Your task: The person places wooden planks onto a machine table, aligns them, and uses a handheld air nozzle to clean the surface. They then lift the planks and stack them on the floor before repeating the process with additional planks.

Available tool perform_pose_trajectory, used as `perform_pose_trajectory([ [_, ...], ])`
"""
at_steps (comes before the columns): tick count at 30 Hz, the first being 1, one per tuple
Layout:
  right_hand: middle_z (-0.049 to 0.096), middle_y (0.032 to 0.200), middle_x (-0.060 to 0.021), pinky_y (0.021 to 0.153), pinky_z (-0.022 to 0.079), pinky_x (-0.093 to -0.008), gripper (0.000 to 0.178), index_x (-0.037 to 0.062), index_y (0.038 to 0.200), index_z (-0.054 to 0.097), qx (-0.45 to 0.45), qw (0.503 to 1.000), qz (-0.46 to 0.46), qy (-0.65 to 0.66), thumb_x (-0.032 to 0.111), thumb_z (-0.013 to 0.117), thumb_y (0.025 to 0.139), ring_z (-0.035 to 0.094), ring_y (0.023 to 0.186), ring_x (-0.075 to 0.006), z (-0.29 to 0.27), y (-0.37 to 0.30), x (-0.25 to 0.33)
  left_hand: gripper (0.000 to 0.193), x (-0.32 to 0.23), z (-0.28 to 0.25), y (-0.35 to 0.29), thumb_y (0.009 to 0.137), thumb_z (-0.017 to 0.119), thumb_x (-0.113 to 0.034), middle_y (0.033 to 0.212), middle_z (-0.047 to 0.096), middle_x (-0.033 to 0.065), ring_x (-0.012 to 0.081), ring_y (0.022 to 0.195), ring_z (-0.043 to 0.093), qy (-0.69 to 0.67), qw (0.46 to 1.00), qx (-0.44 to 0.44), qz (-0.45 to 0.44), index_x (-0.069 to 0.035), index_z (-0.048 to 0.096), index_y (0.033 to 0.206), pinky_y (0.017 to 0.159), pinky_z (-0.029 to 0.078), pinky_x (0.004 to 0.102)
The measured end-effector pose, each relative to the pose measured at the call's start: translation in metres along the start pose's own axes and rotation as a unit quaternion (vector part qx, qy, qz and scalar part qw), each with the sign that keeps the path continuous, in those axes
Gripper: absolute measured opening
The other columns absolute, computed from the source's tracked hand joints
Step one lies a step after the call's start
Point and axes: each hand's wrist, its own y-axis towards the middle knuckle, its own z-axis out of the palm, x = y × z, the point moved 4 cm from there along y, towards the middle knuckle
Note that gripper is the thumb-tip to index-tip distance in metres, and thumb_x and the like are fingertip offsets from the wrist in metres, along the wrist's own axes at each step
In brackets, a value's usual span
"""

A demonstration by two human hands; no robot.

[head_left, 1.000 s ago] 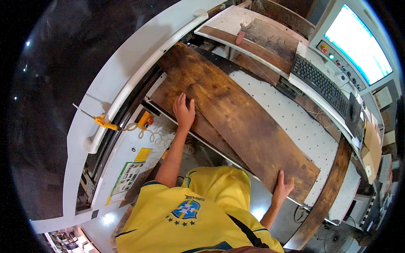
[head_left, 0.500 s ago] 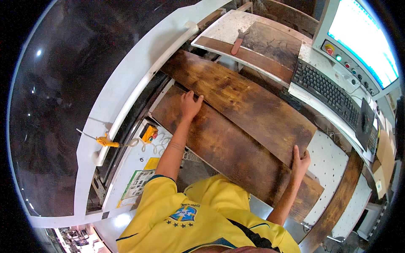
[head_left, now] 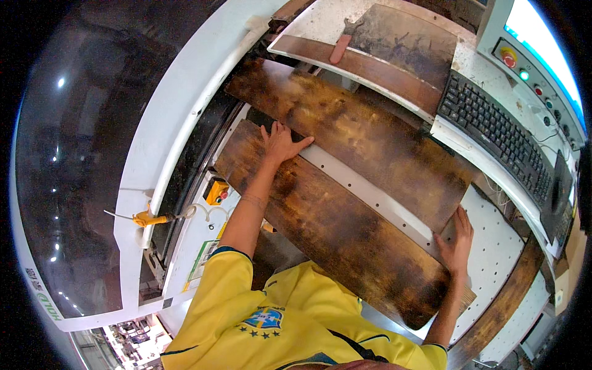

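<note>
Two long brown mottled wooden boards lie side by side, the far board (head_left: 370, 132) and the near board (head_left: 345, 228). A strip of the white perforated tabletop (head_left: 376, 198) shows between them. My left hand (head_left: 285, 147) is open with fingers spread, over the left part of this gap. Its fingertips are near the near board's far edge, and its thumb points to the far board. At the right end, my right hand (head_left: 455, 246) rests open against the far board's near corner, thumb and fingers apart. Whether its fingers reach under that corner cannot be seen.
A wrench with a red handle (head_left: 340, 48) lies on a shelf beyond the boards. At right are a black keyboard (head_left: 493, 123) and a control panel with a red stop button (head_left: 508, 58). A white rail (head_left: 185, 129) and dark machine cover (head_left: 92, 154) stand at left.
The far board has moved away from the near one, opening a white gap between them. My right hand has shifted right and slightly down with its corner. The view has shifted a little.
</note>
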Motion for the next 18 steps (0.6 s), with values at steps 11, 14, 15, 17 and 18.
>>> perform_pose_trajectory([
  [11, 0.050, 0.156, -0.0220, 0.119, 0.034, -0.0517, 0.078, -0.0051, 0.141, 0.057, -0.019, 0.998, -0.060, -0.024, 0.026, 0.087, 0.075, 0.045, 0.145, -0.0394, 0.007, 0.029, -0.009, 0.136, 0.012, 0.001, 0.041, 0.074, 0.052, -0.097, 0.161, 0.026, 0.0412, 0.0515, 0.156, 0.018, 0.016, 0.999, 0.035, 0.003, 0.021, 0.047, 0.142, 0.123, 0.027, 0.0587],
  [14, 0.050, 0.156, -0.0217, 0.119, 0.033, -0.0524, 0.076, -0.0040, 0.139, 0.059, -0.015, 0.997, -0.073, -0.032, 0.028, 0.086, 0.075, 0.045, 0.145, -0.0398, 0.011, 0.037, -0.006, 0.130, 0.031, 0.012, 0.060, 0.077, 0.061, -0.090, 0.164, 0.023, 0.0387, 0.0552, 0.154, 0.017, 0.003, 1.000, 0.029, 0.009, 0.014, 0.039, 0.152, 0.126, 0.022, 0.0575],
  [15, 0.050, 0.156, -0.0217, 0.120, 0.032, -0.0527, 0.075, -0.0038, 0.138, 0.059, -0.016, 0.996, -0.080, -0.023, 0.028, 0.086, 0.075, 0.045, 0.144, -0.0400, 0.013, 0.041, -0.002, 0.125, 0.046, 0.023, 0.067, 0.078, 0.063, -0.087, 0.163, 0.026, 0.0385, 0.0564, 0.153, 0.018, -0.001, 1.000, 0.011, 0.018, 0.011, 0.040, 0.153, 0.127, 0.020, 0.0564],
  [17, 0.049, 0.157, -0.0217, 0.119, 0.032, -0.0538, 0.076, -0.0028, 0.138, 0.059, -0.016, 0.996, -0.088, -0.017, 0.028, 0.086, 0.074, 0.045, 0.144, -0.0411, 0.018, 0.047, 0.003, 0.125, 0.061, 0.026, 0.078, 0.077, 0.065, -0.087, 0.161, 0.026, 0.0412, 0.0574, 0.153, 0.018, -0.019, 0.999, 0.001, 0.034, 0.012, 0.043, 0.150, 0.127, 0.020, 0.0569],
  [18, 0.048, 0.157, -0.0218, 0.119, 0.032, -0.0543, 0.077, -0.0023, 0.138, 0.059, -0.017, 0.996, -0.092, -0.014, 0.028, 0.086, 0.073, 0.044, 0.144, -0.0417, 0.022, 0.050, 0.005, 0.130, 0.065, 0.024, 0.084, 0.074, 0.064, -0.090, 0.160, 0.023, 0.0441, 0.0571, 0.153, 0.016, -0.033, 0.999, 0.009, 0.040, 0.017, 0.045, 0.146, 0.126, 0.021, 0.0583],
])
